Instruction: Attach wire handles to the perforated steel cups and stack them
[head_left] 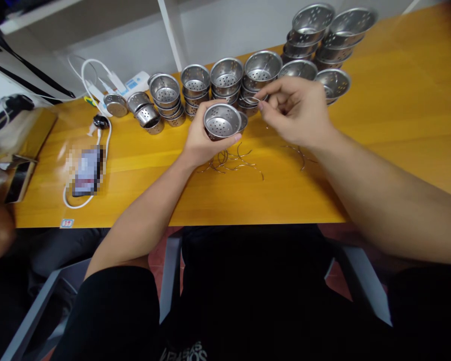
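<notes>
My left hand [198, 143] is wrapped around a small perforated steel strainer cup [221, 120], held just above the orange table [398, 100]. My right hand [295, 110] is beside it to the right, fingers pinched on a thin curved wire [256, 99] whose end reaches toward the cup's rim. Several loose wire pieces [233, 163] lie on the table under and between my hands.
Stacks of the same steel cups [225, 77] line the table's far side, with taller stacks [319, 35] at the back right. A phone [87, 170] with a white cable, a black earpiece [100, 121] and a white power strip [131, 82] lie at left.
</notes>
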A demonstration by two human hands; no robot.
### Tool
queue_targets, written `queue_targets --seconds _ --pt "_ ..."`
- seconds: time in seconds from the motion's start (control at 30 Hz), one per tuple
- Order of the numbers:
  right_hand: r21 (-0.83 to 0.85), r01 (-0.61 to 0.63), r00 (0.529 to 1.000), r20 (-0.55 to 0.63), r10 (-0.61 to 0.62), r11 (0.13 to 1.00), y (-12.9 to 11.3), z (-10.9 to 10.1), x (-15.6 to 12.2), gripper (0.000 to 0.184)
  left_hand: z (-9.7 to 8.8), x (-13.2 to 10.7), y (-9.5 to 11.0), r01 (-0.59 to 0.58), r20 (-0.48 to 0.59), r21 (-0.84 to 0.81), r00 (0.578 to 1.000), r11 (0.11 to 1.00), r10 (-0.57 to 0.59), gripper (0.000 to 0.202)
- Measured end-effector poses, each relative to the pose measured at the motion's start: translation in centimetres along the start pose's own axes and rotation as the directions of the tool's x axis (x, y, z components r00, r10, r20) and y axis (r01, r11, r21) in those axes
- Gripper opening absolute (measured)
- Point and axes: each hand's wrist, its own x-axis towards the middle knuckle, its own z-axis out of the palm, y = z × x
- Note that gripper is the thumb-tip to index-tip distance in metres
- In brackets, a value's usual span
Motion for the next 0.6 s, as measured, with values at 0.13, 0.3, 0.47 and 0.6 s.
queue_targets --seconds 0.13,0.3,0.47,0.6 --pt "0.006 -0.077 0.997 0.006 0.077 0.997 -1.3 0.2 0.0 0.058 0.7 0.2 -0.9 -0.015 -0.025 -0.003 1.000 1.000 0.015 0.108" --pt "-0.006 -0.139 0.990 0.010 0.139 0.990 -2.5 1.1 -0.2 0.063 1.3 0.3 -0.3 -0.012 -0.014 -0.037 1.000 0.999 0.011 0.097" --pt "0.033 -0.097 0.995 0.029 0.096 0.995 -2.2 1.5 -0.2 0.062 0.9 0.2 0.7 0.021 0.004 -0.056 1.000 0.998 -0.021 0.093" --pt "0.048 -0.104 0.995 0.005 0.104 0.993 -2.3 1.4 -0.2 0.062 0.5 0.3 0.9 0.021 -0.024 -0.008 0.999 1.000 -0.021 0.097"
